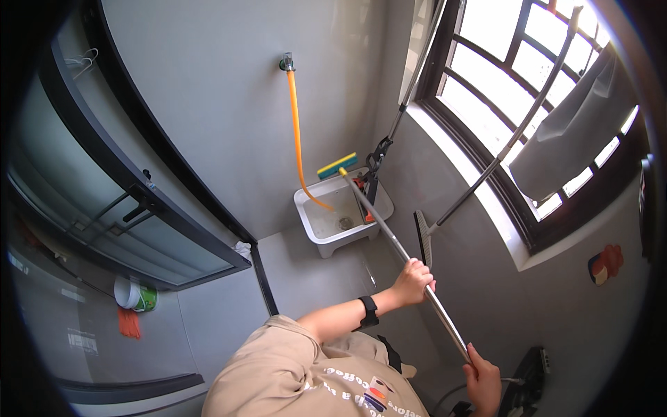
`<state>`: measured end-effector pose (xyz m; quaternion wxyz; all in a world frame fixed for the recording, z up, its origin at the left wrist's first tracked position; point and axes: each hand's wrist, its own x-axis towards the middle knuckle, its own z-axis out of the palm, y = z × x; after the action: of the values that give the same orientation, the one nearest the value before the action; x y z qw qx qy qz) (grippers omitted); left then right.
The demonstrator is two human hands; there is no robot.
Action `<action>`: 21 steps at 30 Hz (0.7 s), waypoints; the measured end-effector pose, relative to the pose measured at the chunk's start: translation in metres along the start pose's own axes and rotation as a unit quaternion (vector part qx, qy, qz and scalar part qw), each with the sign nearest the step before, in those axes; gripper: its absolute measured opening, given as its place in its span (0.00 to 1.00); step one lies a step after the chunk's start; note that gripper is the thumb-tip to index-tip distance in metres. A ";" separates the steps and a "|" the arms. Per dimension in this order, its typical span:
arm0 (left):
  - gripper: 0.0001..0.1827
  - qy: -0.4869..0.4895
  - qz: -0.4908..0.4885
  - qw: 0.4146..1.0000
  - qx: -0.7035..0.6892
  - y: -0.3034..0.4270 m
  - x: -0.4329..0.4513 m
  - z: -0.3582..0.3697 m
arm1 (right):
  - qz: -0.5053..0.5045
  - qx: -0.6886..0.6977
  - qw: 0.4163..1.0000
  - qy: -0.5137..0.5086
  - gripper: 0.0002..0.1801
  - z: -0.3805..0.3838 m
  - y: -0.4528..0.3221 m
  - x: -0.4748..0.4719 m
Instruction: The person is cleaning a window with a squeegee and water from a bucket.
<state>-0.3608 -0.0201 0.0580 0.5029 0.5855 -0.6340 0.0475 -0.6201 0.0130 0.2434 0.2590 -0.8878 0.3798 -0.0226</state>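
Observation:
My left hand (414, 281), with a black band on its wrist, grips the middle of a long metal pole (383, 227). Close to the pole's lower end in the picture, my right hand (482, 378) is wrapped around it too. At the far end the pole meets a teal and yellow brush or squeegee head (337, 166) by a yellow joint. That head appears over the back rim of a white mop basin (323, 241); whether it touches the rim I cannot tell. An orange hose (295, 125) runs from a wall tap (287, 62) down into the basin, near its drain (345, 223).
A flat mop (380, 151) leans in the corner, its lower part in the basin. Beside my left hand, a broom (424, 237) rests against the wall below a barred window (500, 68). Leftward are a glass door (120, 182) and a white-green bucket (135, 296). Grey cloth (573, 135) hangs at the window.

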 end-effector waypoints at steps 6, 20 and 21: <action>0.09 -0.036 -0.059 0.998 -0.014 -0.053 -0.027 -0.003 | 0.007 -0.090 0.996 -0.009 0.23 0.009 -0.066 0.049; 0.20 -0.221 -0.430 0.866 0.125 -0.205 -0.078 -0.041 | -0.017 -0.187 0.976 -0.111 0.11 0.214 -0.100 0.296; 0.18 -0.186 -0.426 0.877 0.125 -0.210 -0.083 -0.049 | -0.021 -0.185 0.975 -0.118 0.11 0.212 -0.107 0.300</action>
<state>-0.1821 0.0039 -0.0870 0.2705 0.8547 -0.3943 -0.2021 -0.2859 -0.0368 0.0637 0.1325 -0.9245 0.3253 0.1481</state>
